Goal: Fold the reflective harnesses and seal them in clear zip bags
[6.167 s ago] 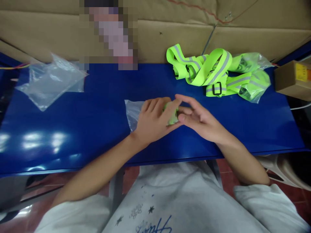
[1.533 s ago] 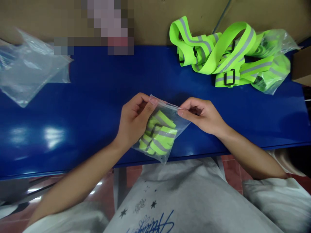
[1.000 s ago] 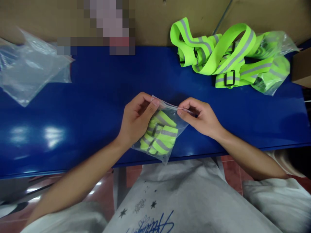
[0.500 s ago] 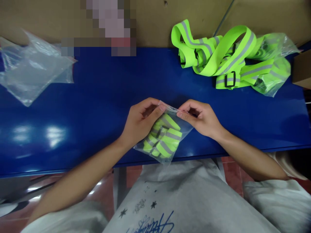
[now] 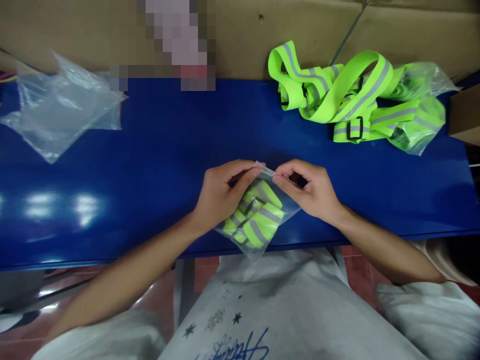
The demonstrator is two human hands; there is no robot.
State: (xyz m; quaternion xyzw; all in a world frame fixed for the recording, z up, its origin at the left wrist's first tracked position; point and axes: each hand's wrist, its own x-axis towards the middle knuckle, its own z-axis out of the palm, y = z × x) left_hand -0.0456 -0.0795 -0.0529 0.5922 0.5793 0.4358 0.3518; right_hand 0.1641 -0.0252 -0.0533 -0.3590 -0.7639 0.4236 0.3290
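A clear zip bag hangs over the table's near edge, pinched along its top by both my hands. Inside it lies a folded neon-yellow reflective strap with grey stripes and dark buckle parts. My left hand grips the top left corner between thumb and forefinger. Close beside it, my right hand pinches the same top edge farther right, thumb uppermost. Whether the bag's seal is fully closed I cannot tell.
A pile of neon reflective straps with black buckles lies at the back right, with bagged straps beside it. Flat clear bags rest at the left of the blue table. Cardboard stands along the back; a box is at right.
My left hand has slid slightly right along the bag's top edge, nearer my right hand. The view has shifted a little; the pinches hold.
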